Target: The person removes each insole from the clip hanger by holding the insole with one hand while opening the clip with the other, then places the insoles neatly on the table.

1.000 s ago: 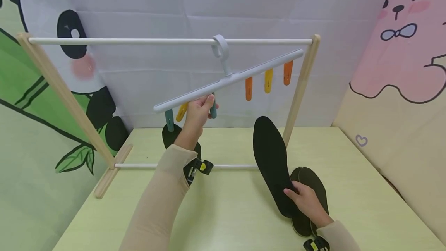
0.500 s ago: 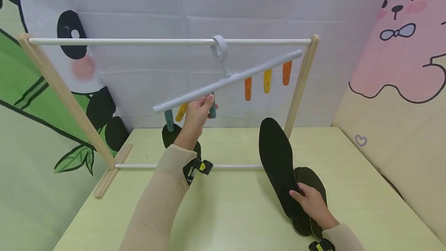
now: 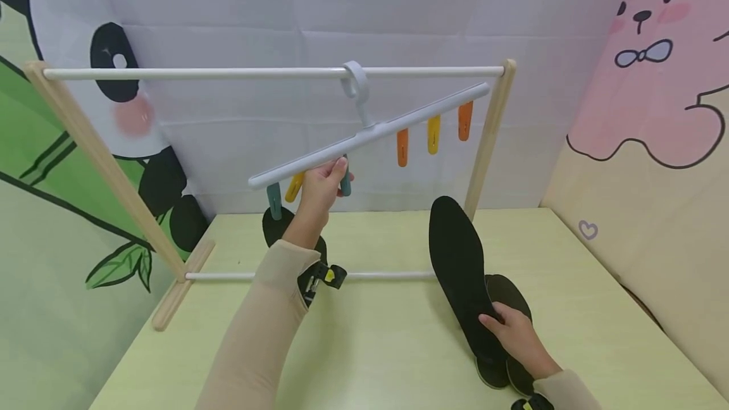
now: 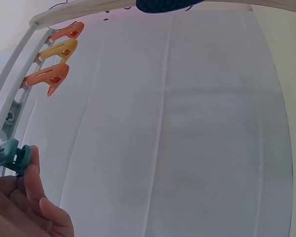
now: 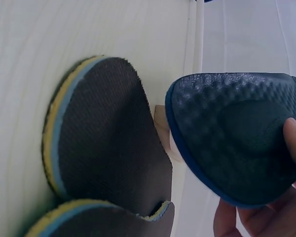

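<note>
My left hand (image 3: 319, 192) pinches a teal clothespin (image 4: 12, 155) under the white clip hanger (image 3: 369, 136). The hanger tilts, its left end low, and hooks over the rack's top bar. My right hand (image 3: 518, 337) grips a black insole (image 3: 458, 264) by its lower end and holds it tilted, toe up; its textured underside (image 5: 237, 128) faces the right wrist camera. Behind that hand, more dark insoles (image 5: 108, 133) with yellow and blue layered edges lie on the table. Another black insole (image 3: 276, 226) shows beneath the leftmost teal clothespin (image 3: 274, 201), partly hidden by my left forearm.
A rack with wooden legs (image 3: 108, 169) and a white top bar (image 3: 216, 73) stands across the table (image 3: 370, 347). Orange clothespins (image 3: 402, 147) and a yellow clothespin (image 3: 434, 135) hang along the hanger's right half. A low white bar (image 3: 393, 275) joins the legs.
My right hand has shifted a little to the right and down with its insole. The left hand keeps its pinch on the teal clothespin; the view tips up slightly.
</note>
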Motion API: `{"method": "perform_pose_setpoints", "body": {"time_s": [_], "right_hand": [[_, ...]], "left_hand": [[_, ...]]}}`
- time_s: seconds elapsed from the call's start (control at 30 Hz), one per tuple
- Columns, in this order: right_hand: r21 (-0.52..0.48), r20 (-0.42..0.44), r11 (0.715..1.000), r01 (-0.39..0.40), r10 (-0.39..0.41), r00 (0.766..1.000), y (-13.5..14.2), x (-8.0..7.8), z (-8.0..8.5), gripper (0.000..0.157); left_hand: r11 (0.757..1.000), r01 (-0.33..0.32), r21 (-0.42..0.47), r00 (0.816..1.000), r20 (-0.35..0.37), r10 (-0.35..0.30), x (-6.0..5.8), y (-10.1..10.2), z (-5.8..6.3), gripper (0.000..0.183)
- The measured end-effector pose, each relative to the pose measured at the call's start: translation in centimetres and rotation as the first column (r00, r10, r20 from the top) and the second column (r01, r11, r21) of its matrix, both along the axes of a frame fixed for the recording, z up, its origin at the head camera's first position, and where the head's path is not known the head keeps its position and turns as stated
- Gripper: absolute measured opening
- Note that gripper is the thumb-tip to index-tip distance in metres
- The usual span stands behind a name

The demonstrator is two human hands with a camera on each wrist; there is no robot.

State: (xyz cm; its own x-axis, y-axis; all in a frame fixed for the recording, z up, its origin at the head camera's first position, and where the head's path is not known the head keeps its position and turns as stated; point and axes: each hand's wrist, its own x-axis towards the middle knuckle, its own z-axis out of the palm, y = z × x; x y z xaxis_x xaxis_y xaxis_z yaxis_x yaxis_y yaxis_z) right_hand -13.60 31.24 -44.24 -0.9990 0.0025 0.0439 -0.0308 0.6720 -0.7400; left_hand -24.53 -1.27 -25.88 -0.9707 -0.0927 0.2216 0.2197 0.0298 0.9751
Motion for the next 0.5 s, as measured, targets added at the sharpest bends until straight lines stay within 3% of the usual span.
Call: {"method": "perform_pose_setpoints", "body": {"time_s": [0.5], "right_hand": [[0.003, 0.038, 0.999, 0.034, -0.034, 0.999, 1.1, 0.0, -0.4, 0.016]], "left_hand": [[1.000, 0.001, 0.001, 1.000, 0.011, -0.001, 0.0, 0.0, 0.0, 0.030]]}}
